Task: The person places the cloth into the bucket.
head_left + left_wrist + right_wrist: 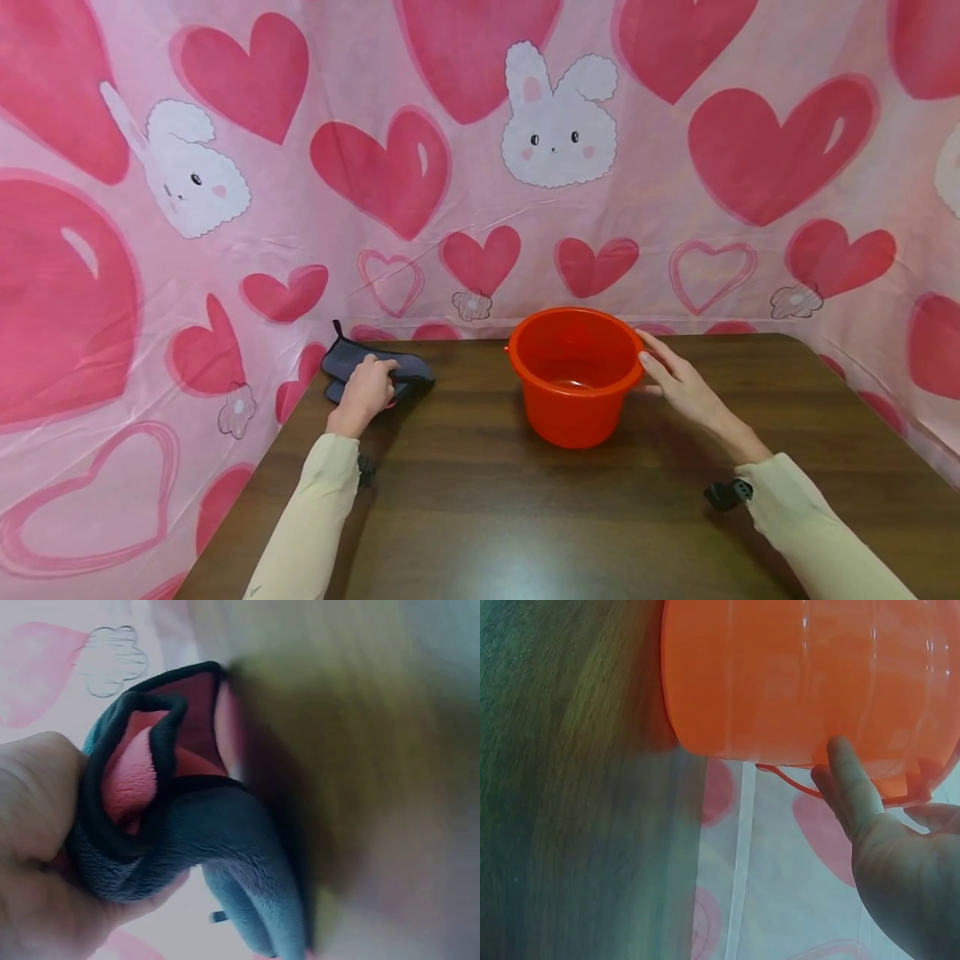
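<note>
A folded plush cleaning cloth (pixel 411 367), grey-blue on one face and pink on the other, lies at the table's back left. It has black edging and a small hanging loop. My left hand (pixel 363 390) grips it from above; in the left wrist view the thumb side presses the folded cloth (pixel 225 817). A red plastic bucket (pixel 573 417) stands upright right of centre, with nothing visible inside. Beside its right wall is my right hand (pixel 690 395), fingers extended. In the right wrist view, the fingertips of that hand (pixel 907 877) touch the bucket's side near the rim.
The brown wooden table (pixel 480 517) reaches back to a pink curtain (pixel 472 200) printed with hearts and rabbits, which also hangs on both sides. A thin red handle (pixel 795 782) shows behind the bucket in the right wrist view.
</note>
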Available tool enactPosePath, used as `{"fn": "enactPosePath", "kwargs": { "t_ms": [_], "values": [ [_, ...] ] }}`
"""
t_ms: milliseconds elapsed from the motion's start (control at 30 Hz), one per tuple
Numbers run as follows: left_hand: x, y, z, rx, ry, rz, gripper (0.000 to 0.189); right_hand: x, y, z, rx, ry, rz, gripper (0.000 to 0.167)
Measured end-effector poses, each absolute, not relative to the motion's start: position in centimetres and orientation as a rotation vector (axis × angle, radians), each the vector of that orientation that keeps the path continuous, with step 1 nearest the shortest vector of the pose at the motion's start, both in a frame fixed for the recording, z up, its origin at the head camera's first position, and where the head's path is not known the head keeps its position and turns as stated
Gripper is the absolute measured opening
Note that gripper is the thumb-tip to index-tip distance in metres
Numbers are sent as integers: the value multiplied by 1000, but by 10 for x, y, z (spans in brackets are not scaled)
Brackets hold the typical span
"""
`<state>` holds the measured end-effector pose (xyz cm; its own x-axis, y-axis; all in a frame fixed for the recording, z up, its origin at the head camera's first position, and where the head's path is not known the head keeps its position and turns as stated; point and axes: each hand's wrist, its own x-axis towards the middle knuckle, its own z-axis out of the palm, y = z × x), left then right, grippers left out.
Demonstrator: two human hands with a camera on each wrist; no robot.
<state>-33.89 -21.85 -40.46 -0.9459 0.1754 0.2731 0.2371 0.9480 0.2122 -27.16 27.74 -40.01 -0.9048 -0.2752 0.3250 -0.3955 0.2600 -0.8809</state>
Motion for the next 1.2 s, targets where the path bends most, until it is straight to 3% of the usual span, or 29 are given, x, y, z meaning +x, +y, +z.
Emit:
{"fn": "enactPosePath", "kwargs": {
  "t_ms": [1200],
  "values": [
    [-316,-167,-300,-411,-2072,-802,30,-263,267,-401,615,-2358,1764,57]
  ]
}}
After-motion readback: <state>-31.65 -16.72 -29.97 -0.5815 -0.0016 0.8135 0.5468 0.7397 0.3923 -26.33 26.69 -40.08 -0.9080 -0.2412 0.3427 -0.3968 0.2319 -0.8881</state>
